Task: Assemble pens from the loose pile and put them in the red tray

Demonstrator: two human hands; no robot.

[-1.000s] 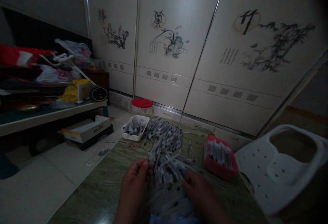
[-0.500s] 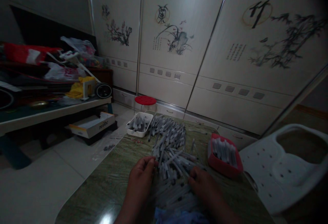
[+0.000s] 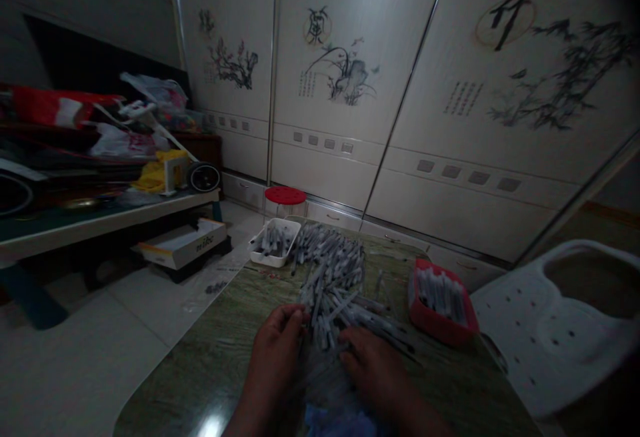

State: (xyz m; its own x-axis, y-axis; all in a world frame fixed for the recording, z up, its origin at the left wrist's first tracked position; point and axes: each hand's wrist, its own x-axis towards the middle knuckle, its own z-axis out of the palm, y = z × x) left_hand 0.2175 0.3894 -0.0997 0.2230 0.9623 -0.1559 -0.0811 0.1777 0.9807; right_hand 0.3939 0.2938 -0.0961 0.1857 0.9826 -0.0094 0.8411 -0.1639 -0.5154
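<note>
Loose pen pile [image 3: 331, 258] — if the right hand [image 3: 373, 360] bumps it, it could skid across the bench [image 3: 210, 357]. Fingers there and on the left hand [image 3: 275, 337] look curled; can't tell if gripping.

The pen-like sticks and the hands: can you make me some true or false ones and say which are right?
1. The left hand is by the pile of sticks on the table. True.
2. The right hand is inside a box. False: it is at the near part of the pile of sticks.
3. The red box has pen-like sticks in it. True.
4. The left hand is nearer to the red box than the right hand. False: the right hand is nearer.
5. The white tray has sticks in it too. True.
6. The white tray is right of the red box. False: it is to the left.
</note>
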